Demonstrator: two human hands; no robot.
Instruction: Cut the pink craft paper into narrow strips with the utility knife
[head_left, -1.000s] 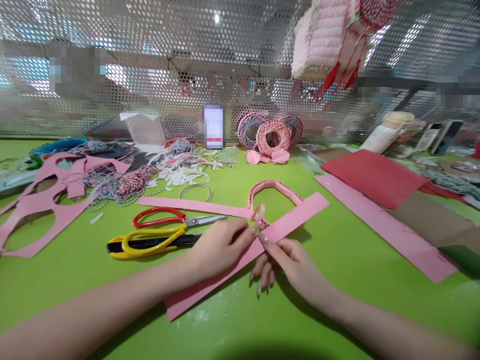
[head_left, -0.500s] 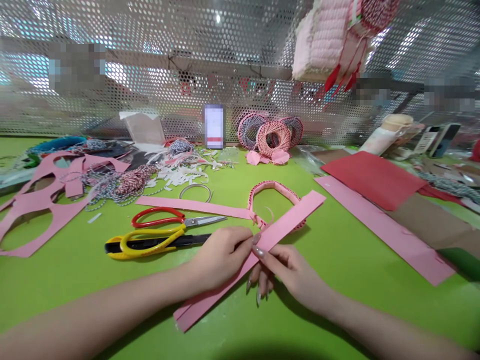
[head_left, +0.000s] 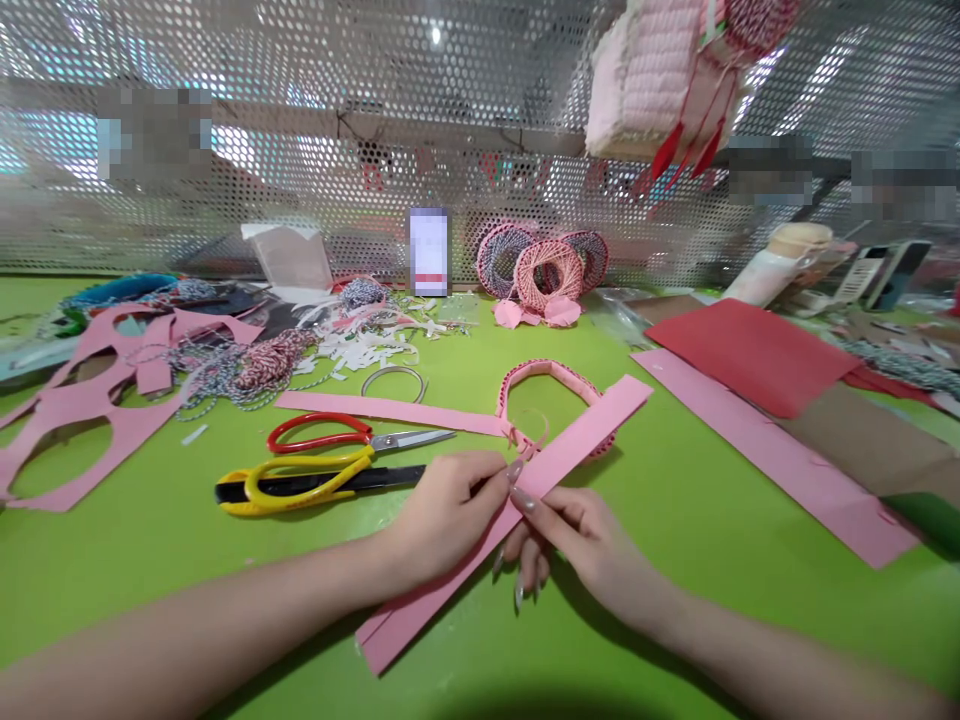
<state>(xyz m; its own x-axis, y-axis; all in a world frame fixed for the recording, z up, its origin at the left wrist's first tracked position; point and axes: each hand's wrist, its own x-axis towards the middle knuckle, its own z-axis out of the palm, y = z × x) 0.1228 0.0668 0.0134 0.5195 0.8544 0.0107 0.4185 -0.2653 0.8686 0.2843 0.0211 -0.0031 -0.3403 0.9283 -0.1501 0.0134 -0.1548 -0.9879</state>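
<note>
A long pink paper strip (head_left: 577, 435) lies slantwise across the green table, folded along its length. My left hand (head_left: 450, 510) pinches it near the middle, thumb and fingers closed on its edge. My right hand (head_left: 581, 535) pinches the same strip right beside it, fingers curled underneath. Just behind the strip lies a pink hoop wrapped in red-and-white cord (head_left: 551, 385). A thin pink strip (head_left: 390, 410) reaches from the hoop to the left.
Red-handled scissors (head_left: 330, 437) and yellow-handled scissors (head_left: 300, 482) lie left of my hands. Pink cut-out sheet (head_left: 82, 415) and string tangles (head_left: 240, 370) sit far left. Red sheet (head_left: 742, 355) and a wide pink strip (head_left: 780, 460) lie right. A perforated metal screen (head_left: 300, 130) closes the back.
The pink strip has been folded narrower along its length and shifted a little; both hands stay pinched at its middle. The curl of paper near my fingertips a second ago is gone.
</note>
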